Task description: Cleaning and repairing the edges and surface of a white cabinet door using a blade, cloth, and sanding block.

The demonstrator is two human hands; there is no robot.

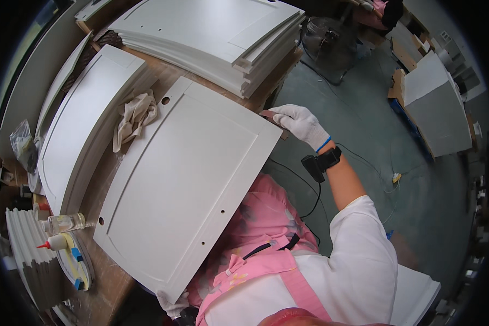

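Note:
A white cabinet door panel (185,168) with a recessed field and several small holes lies across the bench in front of me, its near edge by my lap. My right hand (301,124), in a white knit glove, is closed on a reddish-brown piece of sandpaper (267,113) at the panel's far right corner. At the panel's lower corner my gloved left hand (171,304) grips the edge; some of its fingers are hidden. A crumpled beige cloth (137,115) rests against the panel's far left edge.
Stacked white panels (201,27) stand behind, and another curved stack (87,125) is at left. A clear bottle (65,223) and a red-tipped glue bottle (54,243) sit on the wooden bench (106,293). A floor fan (328,41), cables and a boxed stack (434,108) are at right.

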